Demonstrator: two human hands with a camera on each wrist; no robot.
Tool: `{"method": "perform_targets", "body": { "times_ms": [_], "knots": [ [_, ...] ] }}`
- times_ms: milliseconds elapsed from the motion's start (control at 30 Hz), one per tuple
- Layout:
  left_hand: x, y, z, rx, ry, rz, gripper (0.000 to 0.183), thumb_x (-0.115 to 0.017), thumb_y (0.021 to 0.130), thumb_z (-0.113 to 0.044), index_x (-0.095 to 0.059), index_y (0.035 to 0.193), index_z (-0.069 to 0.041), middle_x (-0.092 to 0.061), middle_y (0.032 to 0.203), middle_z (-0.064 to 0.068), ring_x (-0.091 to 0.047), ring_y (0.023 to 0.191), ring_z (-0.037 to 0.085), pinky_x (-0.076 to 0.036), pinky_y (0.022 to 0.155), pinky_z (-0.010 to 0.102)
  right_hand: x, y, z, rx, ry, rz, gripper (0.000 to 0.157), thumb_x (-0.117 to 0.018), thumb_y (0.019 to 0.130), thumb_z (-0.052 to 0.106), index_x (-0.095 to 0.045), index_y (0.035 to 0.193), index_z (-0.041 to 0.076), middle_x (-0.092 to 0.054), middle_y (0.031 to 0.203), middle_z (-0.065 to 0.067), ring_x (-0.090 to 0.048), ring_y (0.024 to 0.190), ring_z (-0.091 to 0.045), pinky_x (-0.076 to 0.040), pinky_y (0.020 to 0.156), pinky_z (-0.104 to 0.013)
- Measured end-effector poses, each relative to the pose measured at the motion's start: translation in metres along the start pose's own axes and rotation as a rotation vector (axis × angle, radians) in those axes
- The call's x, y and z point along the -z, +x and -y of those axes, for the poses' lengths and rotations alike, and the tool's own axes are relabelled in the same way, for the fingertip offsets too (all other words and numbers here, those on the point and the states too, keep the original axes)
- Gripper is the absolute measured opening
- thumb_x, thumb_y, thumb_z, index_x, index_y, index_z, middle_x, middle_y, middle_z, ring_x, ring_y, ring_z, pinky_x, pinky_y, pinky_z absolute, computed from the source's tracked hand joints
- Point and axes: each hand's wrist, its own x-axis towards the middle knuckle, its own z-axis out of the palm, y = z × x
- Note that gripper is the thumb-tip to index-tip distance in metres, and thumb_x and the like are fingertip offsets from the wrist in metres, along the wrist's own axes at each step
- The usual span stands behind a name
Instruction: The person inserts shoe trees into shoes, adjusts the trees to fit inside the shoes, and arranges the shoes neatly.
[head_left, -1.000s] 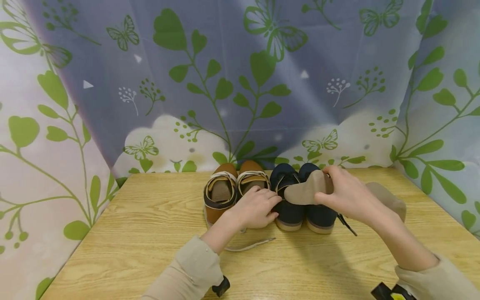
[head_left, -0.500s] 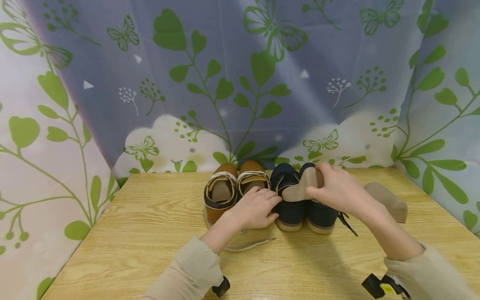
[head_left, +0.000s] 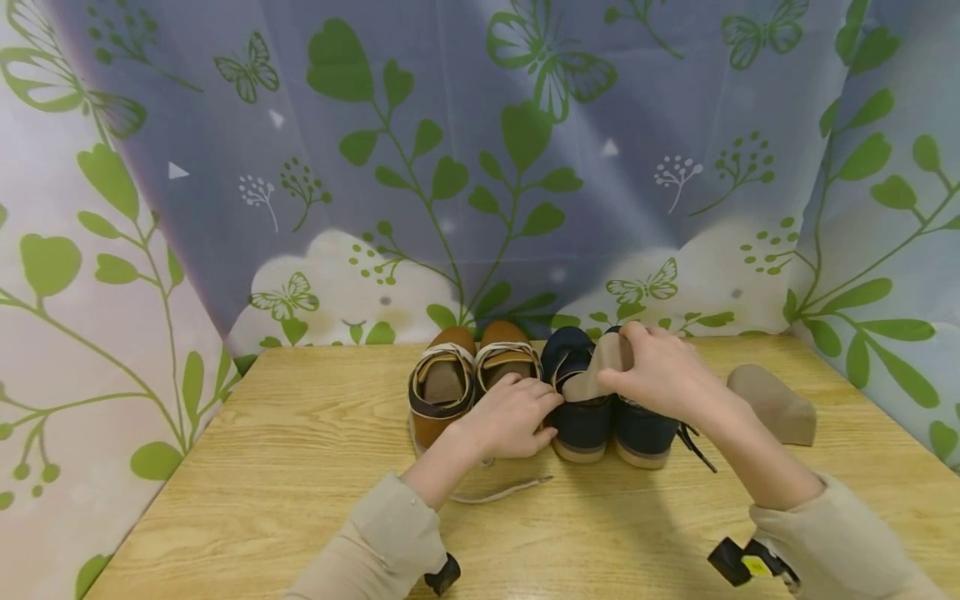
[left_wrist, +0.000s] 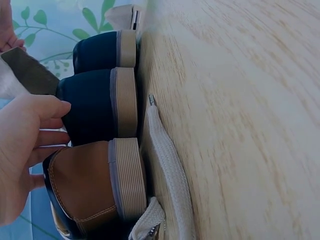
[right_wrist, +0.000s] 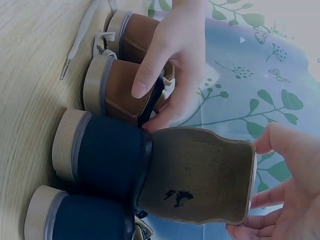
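Note:
My right hand (head_left: 667, 371) pinches the wide end of a beige moulded shoe insert (head_left: 592, 377). The right wrist view shows its hollow brown inside (right_wrist: 200, 165), dark-specked, with the narrow end at the opening of the left navy shoe (head_left: 579, 429). My left hand (head_left: 510, 417) lies over the right brown shoe (head_left: 501, 335), its relaxed fingers reaching to the left navy shoe's collar. In the left wrist view its thumb overlaps that shoe's heel (left_wrist: 90, 105). Beside it stands the right navy shoe (head_left: 642, 435), partly covered by my right hand.
A second beige insert (head_left: 776, 404) lies on the wooden table (head_left: 315, 500) at right. The left brown shoe (head_left: 431, 429) stands at the row's left end. A loose white lace (head_left: 498, 493) trails in front, and a black lace (head_left: 697, 450) at right. Patterned cloth (head_left: 480, 208) hangs behind.
My right hand has moved left with the insert, which now stands more upright over the left navy shoe. My left hand has stayed in place.

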Motion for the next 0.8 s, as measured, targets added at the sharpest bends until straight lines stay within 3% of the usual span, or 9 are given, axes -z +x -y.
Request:
{"method": "perform_targets", "body": {
  "times_ms": [400, 800],
  "knots": [
    [0.002, 0.001, -0.003, 0.007, 0.023, 0.023, 0.043, -0.054, 0.091, -0.04, -0.057, 0.126, -0.015, -0.056, 0.124, -0.002, -0.05, 0.115, 0.014, -0.037, 0.095, 0.034, -0.009, 0.0, 0.0, -0.003, -0.004, -0.025, 0.066, -0.057, 0.082, 0.035, -0.04, 0.131, -0.005, -0.049, 0.113, -0.029, -0.052, 0.087, -0.038, -0.043, 0.064, -0.045],
    [0.0, 0.001, -0.002, -0.001, 0.022, 0.029, 0.044, -0.054, 0.091, -0.041, -0.056, 0.127, -0.015, -0.055, 0.125, -0.002, -0.049, 0.117, 0.014, -0.037, 0.096, 0.035, -0.012, 0.0, 0.001, -0.012, 0.01, -0.03, 0.067, -0.057, 0.081, 0.035, -0.039, 0.131, -0.007, -0.049, 0.111, -0.029, -0.052, 0.088, -0.038, -0.043, 0.065, -0.045]
  ]
}}
